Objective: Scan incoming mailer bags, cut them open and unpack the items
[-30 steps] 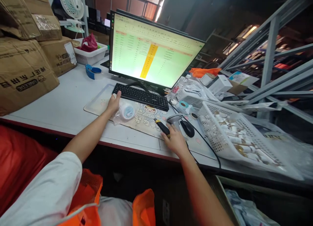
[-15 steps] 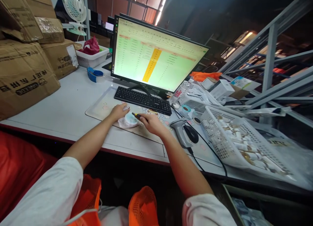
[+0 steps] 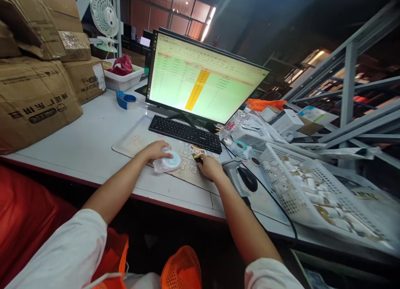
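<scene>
My left hand is closed on the side of a round white roll with a pale blue middle, wrapped in clear plastic. The wrapped roll rests at the front edge of the patterned desk mat. To its right, my right hand grips a small yellow-and-black utility knife, whose tip points left. The knife is apart from the roll, over the mat's printed figure. Most of the knife's handle is hidden in my fingers.
A keyboard and a lit monitor stand behind my hands. By my right wrist lie a grey scanner and a black mouse with cables. Further right is a white basket of small rolls. Cardboard boxes are stacked at left.
My right hand has drawn the utility knife away from the roll to the right. My left hand has shifted onto the wrapped roll, which shows more plainly. The view has tilted slightly.
</scene>
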The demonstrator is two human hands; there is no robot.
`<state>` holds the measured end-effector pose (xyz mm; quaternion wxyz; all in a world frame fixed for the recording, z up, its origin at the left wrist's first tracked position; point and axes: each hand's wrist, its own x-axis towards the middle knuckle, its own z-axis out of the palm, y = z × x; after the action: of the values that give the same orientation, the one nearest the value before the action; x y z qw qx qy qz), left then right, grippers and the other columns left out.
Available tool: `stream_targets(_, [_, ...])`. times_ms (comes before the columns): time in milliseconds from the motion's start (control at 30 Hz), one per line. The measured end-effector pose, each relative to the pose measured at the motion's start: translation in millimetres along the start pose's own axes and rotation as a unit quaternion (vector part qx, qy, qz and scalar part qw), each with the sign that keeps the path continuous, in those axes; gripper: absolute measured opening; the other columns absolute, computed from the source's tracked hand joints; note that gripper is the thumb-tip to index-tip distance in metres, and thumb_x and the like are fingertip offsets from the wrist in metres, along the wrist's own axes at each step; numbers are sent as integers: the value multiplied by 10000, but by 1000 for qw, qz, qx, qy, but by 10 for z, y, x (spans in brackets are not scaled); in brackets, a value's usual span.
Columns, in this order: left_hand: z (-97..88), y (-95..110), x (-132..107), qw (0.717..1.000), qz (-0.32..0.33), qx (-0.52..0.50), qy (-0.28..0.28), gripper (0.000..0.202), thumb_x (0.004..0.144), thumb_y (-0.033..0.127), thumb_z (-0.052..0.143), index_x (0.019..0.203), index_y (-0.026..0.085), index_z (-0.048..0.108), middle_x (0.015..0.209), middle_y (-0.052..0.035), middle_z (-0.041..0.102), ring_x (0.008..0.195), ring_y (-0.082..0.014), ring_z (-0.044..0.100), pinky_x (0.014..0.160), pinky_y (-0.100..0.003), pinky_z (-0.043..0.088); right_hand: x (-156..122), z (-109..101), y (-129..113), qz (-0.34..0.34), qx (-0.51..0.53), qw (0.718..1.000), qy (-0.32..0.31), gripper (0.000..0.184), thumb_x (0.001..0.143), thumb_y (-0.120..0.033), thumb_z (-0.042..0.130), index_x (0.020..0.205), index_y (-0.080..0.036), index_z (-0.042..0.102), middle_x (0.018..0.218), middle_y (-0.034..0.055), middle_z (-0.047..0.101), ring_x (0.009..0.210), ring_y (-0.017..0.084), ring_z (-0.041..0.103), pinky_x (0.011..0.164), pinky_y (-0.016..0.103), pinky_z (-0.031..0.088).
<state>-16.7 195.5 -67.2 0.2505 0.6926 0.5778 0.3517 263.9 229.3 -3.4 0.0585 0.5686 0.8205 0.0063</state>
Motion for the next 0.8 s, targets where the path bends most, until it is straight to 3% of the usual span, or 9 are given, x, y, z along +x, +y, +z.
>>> stream_targets(133, [77, 55, -20, 999, 31, 3, 23, 252, 784, 448, 730, 818, 199, 711, 895, -50, 706, 898, -236, 640, 831, -305, 463, 73, 41, -328, -72, 122, 986, 85, 312, 983, -412, 548, 1140, -166, 656, 1161, 149, 696, 1054, 271, 640, 841, 334, 454])
stream_targets(233, [105, 120, -50, 997, 32, 13, 74, 222, 834, 377, 668, 705, 201, 630, 779, -38, 656, 811, -218, 602, 791, -310, 436, 194, 64, -622, -101, 206, 973, 21, 414, 900, -573, 638, 1041, -186, 604, 928, 85, 699, 823, 225, 630, 714, 301, 432])
stream_targets(333, [111, 188, -89, 990, 17, 14, 139, 247, 862, 360, 633, 677, 210, 569, 762, -47, 635, 792, -221, 587, 791, -321, 417, 321, 171, -810, -85, 271, 959, 6, 458, 841, -562, 700, 1062, -195, 537, 889, 51, 664, 787, 216, 603, 695, 298, 416])
stream_targets(500, [153, 224, -49, 960, -59, -23, 272, 272, 945, 376, 520, 721, 222, 529, 737, -63, 607, 795, -236, 595, 793, -337, 407, 368, 419, -864, -171, 467, 868, 4, 455, 820, -378, 652, 1195, -217, 452, 917, -9, 611, 796, 182, 590, 740, 298, 472])
stream_targets(600, [190, 150, 47, 936, -110, -75, 325, 347, 972, 428, 458, 690, 226, 470, 674, -39, 563, 728, -211, 570, 717, -313, 410, 331, 493, -860, -218, 542, 811, 33, 532, 782, -345, 648, 1265, -212, 468, 1013, 18, 633, 897, 190, 602, 857, 329, 497])
stream_targets(700, [215, 58, 136, 922, -136, -141, 333, 393, 985, 484, 389, 709, 216, 466, 671, -21, 567, 661, -172, 549, 635, -273, 419, 315, 472, -854, -216, 604, 766, 51, 564, 769, -391, 677, 1280, -206, 530, 1186, 67, 643, 1046, 213, 605, 973, 354, 482])
stream_targets(800, [228, 17, 172, 922, -147, -180, 308, 433, 980, 532, 375, 744, 196, 514, 675, -21, 594, 629, -159, 553, 603, -257, 437, 307, 404, -837, -191, 650, 732, 68, 579, 767, -443, 693, 1281, -204, 574, 1232, 81, 645, 1086, 227, 608, 980, 355, 491])
